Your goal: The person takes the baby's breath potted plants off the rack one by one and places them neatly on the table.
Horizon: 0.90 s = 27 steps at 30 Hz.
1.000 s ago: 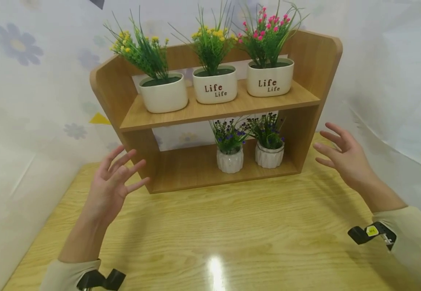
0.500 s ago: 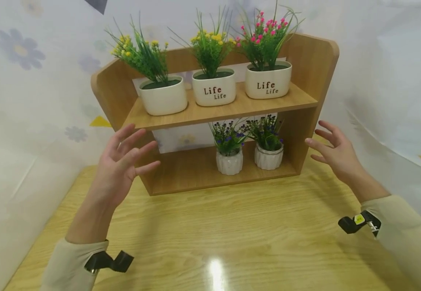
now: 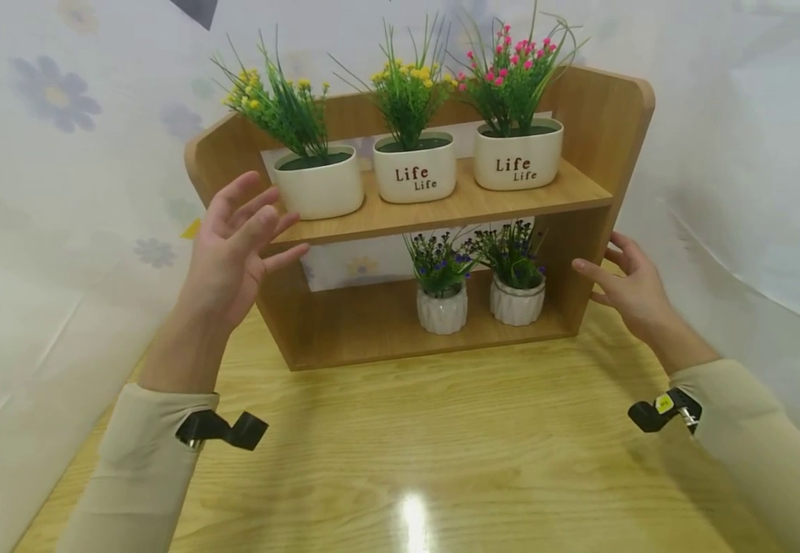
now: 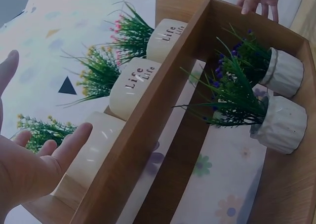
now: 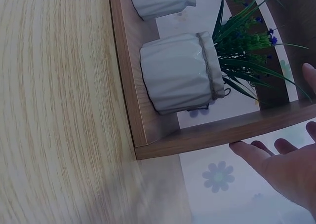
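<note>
A two-tier wooden shelf (image 3: pixel 441 219) stands on the table. My left hand (image 3: pixel 223 253) is raised at its left side, fingers spread, just in front of the leftmost white oval pot (image 3: pixel 320 188) with yellow flowers. Nothing is in that hand; I cannot tell whether it touches the pot. My right hand (image 3: pixel 635 296) is at the shelf's right side panel (image 5: pixel 212 137), thumb on the front side and fingers outside. In the right wrist view one fingertip appears to touch the panel, and the fingers stay loosely extended.
On the upper tier also stand a pot with yellow flowers (image 3: pixel 415 173) and one with pink flowers (image 3: pixel 519 157), both lettered "Life". Two white ribbed pots (image 3: pixel 443 311) with purple flowers sit at the lower right. A patterned sheet (image 3: pixel 61 192) hangs behind the wood-grain table (image 3: pixel 372 438).
My left hand has risen and moved forward, from beside the lower tier to the leftmost upper pot. My right hand has moved left to the side panel. Shelf and pots keep their places.
</note>
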Motion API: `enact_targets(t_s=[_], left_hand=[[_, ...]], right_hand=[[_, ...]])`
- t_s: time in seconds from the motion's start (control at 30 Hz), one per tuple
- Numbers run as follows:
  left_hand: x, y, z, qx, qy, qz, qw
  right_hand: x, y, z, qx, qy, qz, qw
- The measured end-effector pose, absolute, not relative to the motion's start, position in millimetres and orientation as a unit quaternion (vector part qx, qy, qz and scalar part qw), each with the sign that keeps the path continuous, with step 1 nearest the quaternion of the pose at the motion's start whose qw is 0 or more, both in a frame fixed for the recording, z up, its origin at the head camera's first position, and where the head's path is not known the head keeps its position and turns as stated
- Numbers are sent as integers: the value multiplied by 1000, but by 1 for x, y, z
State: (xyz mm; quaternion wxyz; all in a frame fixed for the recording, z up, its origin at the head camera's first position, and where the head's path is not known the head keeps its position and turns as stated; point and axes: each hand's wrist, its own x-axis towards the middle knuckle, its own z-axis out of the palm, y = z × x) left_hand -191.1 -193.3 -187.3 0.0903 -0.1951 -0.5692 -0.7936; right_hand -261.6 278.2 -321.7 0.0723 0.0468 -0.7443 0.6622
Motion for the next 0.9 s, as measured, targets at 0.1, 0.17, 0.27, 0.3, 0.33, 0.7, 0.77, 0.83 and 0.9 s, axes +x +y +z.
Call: enact_targets(t_s=[0.1, 0.17, 0.27, 0.3, 0.33, 0.7, 0.77, 0.83, 0.9], left_hand=[[-196, -192, -181, -181, -579, -788, 99], [-198, -191, -177, -171, -594, -779, 109], [-201, -191, -174, -154, -627, -753, 122], [-202, -191, -173, -148, -638, -745, 126], [-203, -191, -172, -143, -647, -738, 129], [-221, -194, -166, -43, -765, -625, 150], [-226, -193, -166, -26, -783, -604, 146], [-231, -193, -167, -18, -790, -596, 142], [-236, -193, -167, -11, -796, -588, 143]], right_hand=[[-264, 277, -323, 41, -756, 649, 74], [-265, 276, -324, 41, -765, 638, 79], [-267, 276, -326, 42, -778, 621, 88], [-268, 276, -327, 42, -780, 618, 92], [-268, 276, -328, 41, -781, 617, 94], [-272, 274, -331, 59, -798, 586, 127], [-273, 274, -332, 65, -800, 581, 134], [-274, 275, -333, 72, -799, 581, 140], [-274, 276, -335, 79, -802, 574, 144]])
